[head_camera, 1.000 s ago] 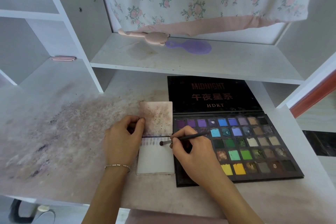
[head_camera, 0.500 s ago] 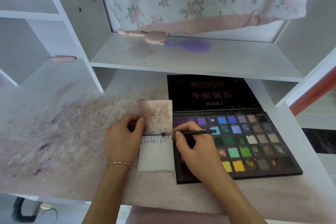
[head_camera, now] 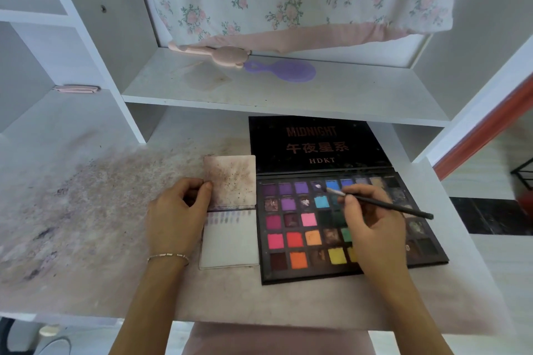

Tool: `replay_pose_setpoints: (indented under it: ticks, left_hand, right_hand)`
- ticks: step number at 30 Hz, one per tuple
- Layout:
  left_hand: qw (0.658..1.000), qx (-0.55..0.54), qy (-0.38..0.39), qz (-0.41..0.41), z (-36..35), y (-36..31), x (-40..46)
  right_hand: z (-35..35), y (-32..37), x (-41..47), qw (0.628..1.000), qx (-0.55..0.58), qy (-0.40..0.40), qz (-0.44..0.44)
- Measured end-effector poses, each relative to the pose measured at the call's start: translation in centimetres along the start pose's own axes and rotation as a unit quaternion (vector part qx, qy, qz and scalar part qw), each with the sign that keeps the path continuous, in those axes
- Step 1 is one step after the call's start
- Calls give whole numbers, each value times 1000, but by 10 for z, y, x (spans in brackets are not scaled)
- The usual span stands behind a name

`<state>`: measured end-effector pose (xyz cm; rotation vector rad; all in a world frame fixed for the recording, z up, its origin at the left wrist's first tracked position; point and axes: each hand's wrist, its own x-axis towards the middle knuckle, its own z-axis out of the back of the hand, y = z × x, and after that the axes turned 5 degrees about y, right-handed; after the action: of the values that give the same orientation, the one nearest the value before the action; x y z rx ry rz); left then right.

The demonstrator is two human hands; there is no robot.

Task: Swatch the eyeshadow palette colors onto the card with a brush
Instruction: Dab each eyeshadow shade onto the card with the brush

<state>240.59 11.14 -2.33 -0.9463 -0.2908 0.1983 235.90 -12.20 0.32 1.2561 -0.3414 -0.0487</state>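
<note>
Right there, the brush [head_camera: 380, 204] is pinched in the right hand [head_camera: 372, 228], fingers curled round its dark handle, the tip reaching ahead of the fingertips to the top row of the eyeshadow palette [head_camera: 346, 228]. It seems to touch the blue pan [head_camera: 332, 184], though the bristles are too small to be sure. The palette lies open under that hand, its black lid [head_camera: 314, 143] folded back flat beyond the knuckles. Just to the left of the palette lies the card [head_camera: 229, 239], with a row of faint purple swatches [head_camera: 225, 219] along its upper part. The left hand [head_camera: 176, 216] holds a stained upper leaf [head_camera: 230, 180] above the card, thumb and curled fingers gripping its left edge. Further left of those fingers the desk [head_camera: 86, 210] is smudged with purplish powder. On the shelf [head_camera: 288, 95] beyond both hands lie a pink hairbrush [head_camera: 219, 55] and a purple one [head_camera: 285, 70].
</note>
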Motion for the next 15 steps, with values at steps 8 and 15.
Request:
replay_pose_setpoints:
  ticks: [8, 15]
  left_hand:
    - [1000, 3, 4, 3, 0, -2, -2]
    - [1000, -2, 22, 11, 0, -4, -2]
  right_hand:
    - [49, -20, 10, 987, -112, -114, -25]
    - [58, -30, 15, 977, -165, -131, -42]
